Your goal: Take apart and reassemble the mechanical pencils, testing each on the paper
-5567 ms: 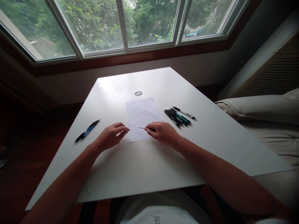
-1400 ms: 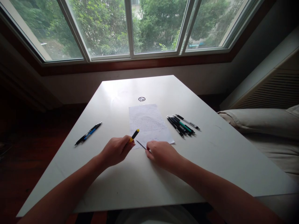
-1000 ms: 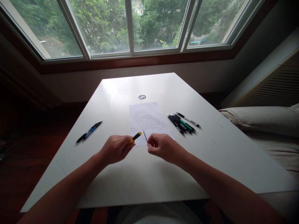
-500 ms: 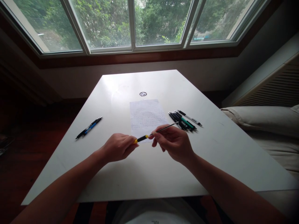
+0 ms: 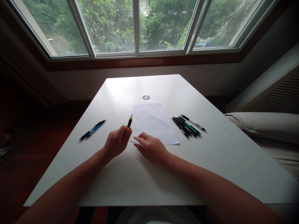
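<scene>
My left hand (image 5: 117,141) is closed around a black and yellow pen (image 5: 129,123), which points up and away with a thin dark tip showing at its top. Its lower end is hidden in my fist. Just to the right, my right hand (image 5: 151,147) has its thumb and forefinger at a small pale, see-through piece (image 5: 132,142), too small to name surely. That hand partly covers the lower left of a sheet of handwritten paper (image 5: 151,119) on the white table (image 5: 144,186).
Several pens (image 5: 187,126), mostly black with one green, lie in a group right of the paper. Two pens (image 5: 92,129), one blue, lie to the left. A round black emblem (image 5: 146,97) is behind the paper. A window (image 5: 136,28) stands beyond the table.
The pen in my left hand has swung from pointing right to pointing up. My right hand has moved left and lower, away from the pen's end; the thin dark rod it held no longer shows there.
</scene>
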The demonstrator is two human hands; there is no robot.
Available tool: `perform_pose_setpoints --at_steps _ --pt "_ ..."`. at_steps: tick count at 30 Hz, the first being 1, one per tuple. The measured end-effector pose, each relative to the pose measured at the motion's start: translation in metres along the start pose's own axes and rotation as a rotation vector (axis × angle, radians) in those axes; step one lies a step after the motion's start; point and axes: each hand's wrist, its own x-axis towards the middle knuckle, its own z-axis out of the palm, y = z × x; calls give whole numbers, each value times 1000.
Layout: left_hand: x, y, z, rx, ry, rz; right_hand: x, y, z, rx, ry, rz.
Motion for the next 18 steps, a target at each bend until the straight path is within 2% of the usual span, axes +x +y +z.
perform_pose_setpoints --at_steps 5,11,18 --pt "0 0 1 28 -1 40 2 -6 5 -107 -36 -51" --pt "0 1 2 45 -1 68 1 -7 5 -79 -48 -26" --pt "0 1 2 86 -17 138 2 -4 9 -21 27 -58"
